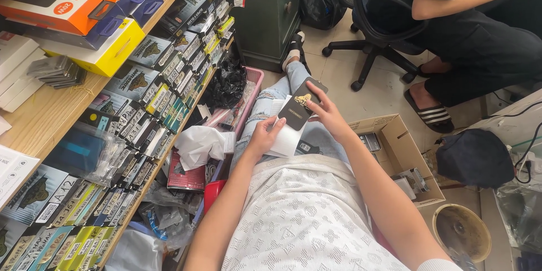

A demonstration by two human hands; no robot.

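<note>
My right hand grips a flat black packet with a gold emblem, tilted over my lap. My left hand holds a white sheet or sleeve just under the packet, thumb on its edge. A small dark item lies on my jeans below the two hands. I sit with my legs stretched toward a green cabinet.
Wooden shelves at left are packed with rows of boxed phone accessories. A pink tray with black bags and a white cloth lie beside my leg. An open cardboard box sits at right. Another person sits by a black office chair.
</note>
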